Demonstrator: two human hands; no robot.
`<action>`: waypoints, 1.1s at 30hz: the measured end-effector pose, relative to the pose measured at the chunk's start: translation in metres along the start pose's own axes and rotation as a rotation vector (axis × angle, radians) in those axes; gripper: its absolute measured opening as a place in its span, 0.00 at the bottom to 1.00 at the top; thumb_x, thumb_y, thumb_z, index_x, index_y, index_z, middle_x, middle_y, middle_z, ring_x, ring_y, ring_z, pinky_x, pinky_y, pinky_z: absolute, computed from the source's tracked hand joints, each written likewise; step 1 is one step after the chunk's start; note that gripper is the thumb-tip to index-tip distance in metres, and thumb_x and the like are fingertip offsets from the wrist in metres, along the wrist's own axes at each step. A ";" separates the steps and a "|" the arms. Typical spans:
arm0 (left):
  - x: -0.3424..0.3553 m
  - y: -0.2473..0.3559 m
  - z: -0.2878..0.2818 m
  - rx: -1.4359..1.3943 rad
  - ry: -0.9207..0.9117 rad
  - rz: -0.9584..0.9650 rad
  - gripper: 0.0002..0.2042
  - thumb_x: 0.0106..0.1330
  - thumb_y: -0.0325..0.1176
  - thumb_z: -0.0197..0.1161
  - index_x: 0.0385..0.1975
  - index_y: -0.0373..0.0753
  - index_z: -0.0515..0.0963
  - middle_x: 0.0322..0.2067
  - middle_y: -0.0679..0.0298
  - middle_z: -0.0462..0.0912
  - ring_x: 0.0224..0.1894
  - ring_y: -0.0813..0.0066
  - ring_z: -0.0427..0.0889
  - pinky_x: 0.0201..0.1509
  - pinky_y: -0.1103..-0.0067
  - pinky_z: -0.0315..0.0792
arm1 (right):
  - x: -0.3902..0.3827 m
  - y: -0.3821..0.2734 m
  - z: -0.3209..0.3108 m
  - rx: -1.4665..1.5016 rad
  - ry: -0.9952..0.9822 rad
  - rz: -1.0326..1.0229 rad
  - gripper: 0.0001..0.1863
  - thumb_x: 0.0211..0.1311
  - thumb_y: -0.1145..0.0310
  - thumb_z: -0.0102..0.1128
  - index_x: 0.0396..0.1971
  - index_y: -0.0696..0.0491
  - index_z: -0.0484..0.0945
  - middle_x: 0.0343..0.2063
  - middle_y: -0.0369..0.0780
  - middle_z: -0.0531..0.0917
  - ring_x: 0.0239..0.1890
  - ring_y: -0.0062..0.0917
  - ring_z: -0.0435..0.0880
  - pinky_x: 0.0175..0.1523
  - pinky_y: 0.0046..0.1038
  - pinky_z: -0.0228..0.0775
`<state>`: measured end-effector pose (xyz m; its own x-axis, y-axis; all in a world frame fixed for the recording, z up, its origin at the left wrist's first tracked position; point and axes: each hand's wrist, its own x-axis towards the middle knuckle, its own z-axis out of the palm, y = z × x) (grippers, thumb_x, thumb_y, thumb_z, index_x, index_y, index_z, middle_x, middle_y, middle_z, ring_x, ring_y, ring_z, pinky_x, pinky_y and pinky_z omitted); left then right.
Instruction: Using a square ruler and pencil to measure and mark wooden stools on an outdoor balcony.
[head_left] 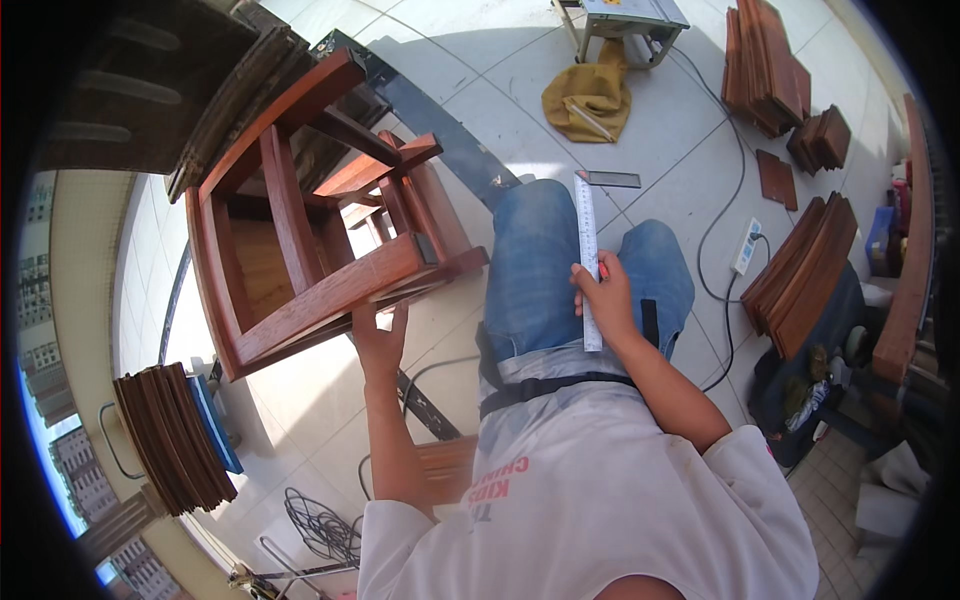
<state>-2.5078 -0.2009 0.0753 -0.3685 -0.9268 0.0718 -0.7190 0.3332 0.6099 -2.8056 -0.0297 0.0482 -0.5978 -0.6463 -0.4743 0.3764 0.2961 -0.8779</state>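
Note:
In my right hand (pixel 606 292) is a try square, its fingers closed round the pale, marked blade (pixel 587 225). The dark stock (pixel 612 179) sticks out to the right at the blade's far end. A small red thing shows by my fingers, too covered to name. My left hand (pixel 382 340) grips the lower edge of a reddish-brown wooden chair frame (pixel 330 295), its fingertips partly hidden by the wood. The frame is tilted, with its rails and slats facing me, to the left of my knees. The square lies over my jeans between both legs.
Stacked wooden boards (pixel 800 270) stand at right, with more boards (pixel 765 70) beyond. Another stack (pixel 175 440) is at lower left. A power strip (pixel 746 246) and black cable cross the tiled floor. A mustard cloth bag (pixel 590 100) hangs under a machine (pixel 635 15). Coiled cable (pixel 320 525) lies lower left.

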 end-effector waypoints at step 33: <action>0.046 0.061 -0.013 -0.693 0.064 0.222 0.16 0.71 0.40 0.61 0.41 0.29 0.77 0.35 0.55 0.84 0.42 0.64 0.84 0.52 0.70 0.76 | 0.006 0.014 -0.002 -0.027 -0.015 -0.005 0.21 0.65 0.69 0.63 0.53 0.62 0.69 0.30 0.41 0.82 0.19 0.18 0.79 0.22 0.24 0.74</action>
<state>-2.5609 -0.2257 0.1256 -0.4117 -0.8656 0.2851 -0.0852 0.3480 0.9336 -2.8053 -0.0282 0.0334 -0.5891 -0.6579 -0.4693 0.3545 0.3115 -0.8817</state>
